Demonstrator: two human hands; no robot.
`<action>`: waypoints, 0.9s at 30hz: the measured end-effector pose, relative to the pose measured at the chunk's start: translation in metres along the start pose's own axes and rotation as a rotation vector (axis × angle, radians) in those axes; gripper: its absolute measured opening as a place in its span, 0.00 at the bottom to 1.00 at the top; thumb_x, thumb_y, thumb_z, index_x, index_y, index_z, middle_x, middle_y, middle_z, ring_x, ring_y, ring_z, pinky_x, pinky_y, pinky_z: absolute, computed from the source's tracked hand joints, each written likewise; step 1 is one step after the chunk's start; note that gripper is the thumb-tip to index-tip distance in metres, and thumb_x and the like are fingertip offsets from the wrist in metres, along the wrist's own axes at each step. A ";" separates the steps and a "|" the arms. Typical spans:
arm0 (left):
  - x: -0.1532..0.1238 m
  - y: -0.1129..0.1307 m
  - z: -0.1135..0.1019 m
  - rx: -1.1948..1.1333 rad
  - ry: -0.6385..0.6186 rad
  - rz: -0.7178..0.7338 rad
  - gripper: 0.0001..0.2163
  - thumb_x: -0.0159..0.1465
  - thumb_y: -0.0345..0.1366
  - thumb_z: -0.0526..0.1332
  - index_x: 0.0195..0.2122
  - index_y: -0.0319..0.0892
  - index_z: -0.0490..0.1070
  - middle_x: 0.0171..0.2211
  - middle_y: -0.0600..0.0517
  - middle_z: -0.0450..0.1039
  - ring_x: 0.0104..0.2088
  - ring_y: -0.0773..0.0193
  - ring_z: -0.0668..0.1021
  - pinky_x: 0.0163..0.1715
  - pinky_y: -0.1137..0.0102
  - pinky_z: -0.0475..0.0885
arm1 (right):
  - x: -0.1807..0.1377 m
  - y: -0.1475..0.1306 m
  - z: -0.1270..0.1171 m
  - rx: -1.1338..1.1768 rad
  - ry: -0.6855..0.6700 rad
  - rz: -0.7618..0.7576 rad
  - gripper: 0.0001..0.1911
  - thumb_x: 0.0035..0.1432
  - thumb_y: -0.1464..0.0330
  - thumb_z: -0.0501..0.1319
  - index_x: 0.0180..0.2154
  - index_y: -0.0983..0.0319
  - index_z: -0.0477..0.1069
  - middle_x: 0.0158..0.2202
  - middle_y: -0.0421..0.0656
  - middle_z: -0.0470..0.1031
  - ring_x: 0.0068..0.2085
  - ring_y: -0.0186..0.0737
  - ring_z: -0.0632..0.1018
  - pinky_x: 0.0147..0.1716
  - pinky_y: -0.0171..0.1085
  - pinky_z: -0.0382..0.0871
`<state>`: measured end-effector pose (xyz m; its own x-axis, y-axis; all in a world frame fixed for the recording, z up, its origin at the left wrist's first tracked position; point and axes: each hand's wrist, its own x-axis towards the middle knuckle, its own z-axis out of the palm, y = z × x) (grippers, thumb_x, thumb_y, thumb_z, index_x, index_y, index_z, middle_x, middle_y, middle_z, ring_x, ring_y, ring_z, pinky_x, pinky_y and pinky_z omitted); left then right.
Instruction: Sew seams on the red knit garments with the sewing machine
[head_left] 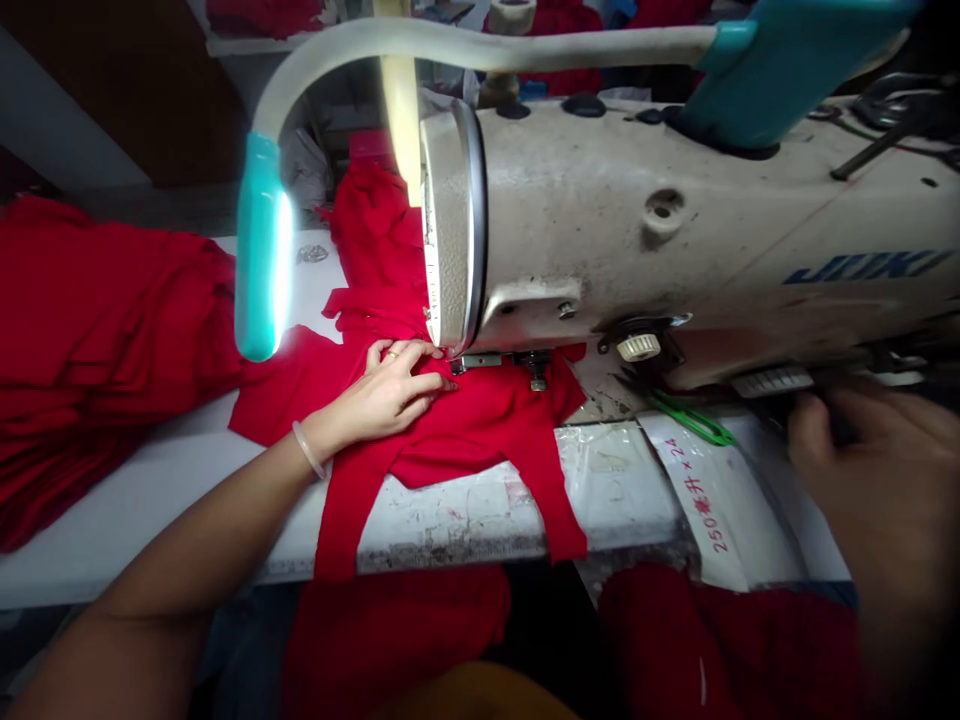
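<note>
My left hand [390,392] lies flat on a red fabric piece [480,425], fingers stretched toward the presser foot [480,362] of a cream sewing machine [675,230]. A bracelet and a ring show on that hand. The red fabric hangs over the table's front edge in two strips. My right hand [862,460] is blurred at the right, beside the machine's base near a ribbed lever [772,381]; its fingers look curled, but what they hold is unclear.
A teal gooseneck lamp [262,250] shines at the left of the machine head. A pile of red fabric [97,330] covers the table's left. A green clip [694,420] and a labelled strip [705,495] lie right of the needle. More red cloth sits in my lap.
</note>
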<state>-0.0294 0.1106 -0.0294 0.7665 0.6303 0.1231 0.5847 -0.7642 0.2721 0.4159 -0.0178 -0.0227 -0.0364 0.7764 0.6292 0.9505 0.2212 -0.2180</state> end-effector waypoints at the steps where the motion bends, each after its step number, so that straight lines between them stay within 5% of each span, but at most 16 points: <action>1: 0.001 -0.001 0.000 0.012 0.024 0.005 0.16 0.69 0.33 0.51 0.50 0.46 0.77 0.49 0.41 0.69 0.51 0.50 0.70 0.52 0.50 0.58 | 0.002 -0.021 0.002 -0.100 0.083 0.033 0.18 0.66 0.66 0.57 0.55 0.48 0.73 0.42 0.49 0.79 0.52 0.59 0.77 0.50 0.59 0.69; 3: 0.004 -0.004 -0.001 0.025 0.045 -0.002 0.15 0.68 0.33 0.52 0.48 0.44 0.78 0.47 0.42 0.70 0.50 0.50 0.70 0.50 0.53 0.59 | 0.005 -0.076 0.015 -0.085 0.128 -0.015 0.17 0.64 0.69 0.60 0.52 0.49 0.75 0.41 0.49 0.80 0.48 0.56 0.79 0.48 0.56 0.71; 6: 0.009 -0.009 -0.002 -0.007 0.032 -0.023 0.15 0.68 0.33 0.52 0.47 0.42 0.78 0.45 0.43 0.73 0.48 0.52 0.72 0.49 0.55 0.62 | 0.013 -0.163 0.053 0.371 -0.165 -0.228 0.21 0.65 0.71 0.59 0.58 0.55 0.70 0.49 0.48 0.79 0.50 0.48 0.79 0.50 0.48 0.75; 9: 0.007 -0.005 0.000 -0.108 0.021 -0.072 0.17 0.69 0.35 0.50 0.52 0.40 0.75 0.46 0.43 0.73 0.49 0.54 0.74 0.50 0.57 0.66 | 0.030 -0.205 0.092 0.323 -0.446 -0.306 0.23 0.69 0.61 0.56 0.60 0.65 0.68 0.60 0.55 0.71 0.59 0.55 0.73 0.55 0.56 0.72; 13: -0.004 0.016 -0.001 -0.237 -0.058 -0.187 0.21 0.72 0.37 0.46 0.62 0.38 0.67 0.49 0.43 0.73 0.48 0.57 0.77 0.48 0.63 0.72 | 0.055 -0.188 0.117 0.230 -0.636 -0.285 0.20 0.71 0.60 0.50 0.52 0.64 0.74 0.56 0.54 0.75 0.55 0.54 0.76 0.57 0.58 0.68; 17: -0.005 0.029 -0.011 -0.155 -0.229 -0.064 0.20 0.71 0.34 0.49 0.61 0.39 0.67 0.46 0.43 0.75 0.43 0.57 0.78 0.43 0.64 0.74 | 0.059 -0.173 0.125 0.139 -0.507 -0.207 0.16 0.70 0.64 0.51 0.46 0.64 0.75 0.46 0.54 0.79 0.47 0.52 0.80 0.58 0.55 0.67; 22: -0.005 0.032 -0.003 0.189 -0.072 0.074 0.15 0.71 0.31 0.49 0.53 0.35 0.72 0.57 0.37 0.70 0.54 0.47 0.73 0.48 0.56 0.69 | 0.042 -0.183 0.136 0.310 -0.492 -0.191 0.22 0.66 0.67 0.55 0.59 0.65 0.68 0.60 0.54 0.70 0.59 0.53 0.72 0.61 0.54 0.65; 27: -0.013 0.033 0.015 0.160 0.041 0.021 0.15 0.70 0.32 0.53 0.55 0.36 0.69 0.61 0.39 0.69 0.59 0.47 0.71 0.50 0.55 0.65 | 0.042 -0.179 0.142 0.263 -0.568 -0.184 0.29 0.63 0.68 0.55 0.64 0.67 0.63 0.64 0.55 0.66 0.61 0.58 0.68 0.62 0.60 0.60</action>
<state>-0.0164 0.0755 -0.0364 0.7698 0.6161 0.1667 0.6056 -0.7876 0.1142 0.2008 0.0592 -0.0630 -0.4174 0.8871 0.1970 0.8086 0.4615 -0.3650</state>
